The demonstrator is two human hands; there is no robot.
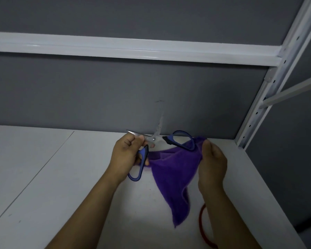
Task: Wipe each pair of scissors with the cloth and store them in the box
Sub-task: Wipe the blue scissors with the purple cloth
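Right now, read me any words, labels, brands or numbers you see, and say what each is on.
No text can be read.
The blue-handled scissors: any blade marking is too blurred.
The purple cloth: no label shows.
The white shelf upright and grey wall: blank.

Blue-handled scissors (153, 139) spread wide open in mid-air, purple cloth (174, 169) hanging just beside, behind one handle loop

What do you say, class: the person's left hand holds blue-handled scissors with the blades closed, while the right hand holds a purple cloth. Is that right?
Not quite. The head view shows the scissors with their blades spread open, not closed. The rest holds: the left hand holds the blue-handled scissors, and the right hand holds the purple cloth.
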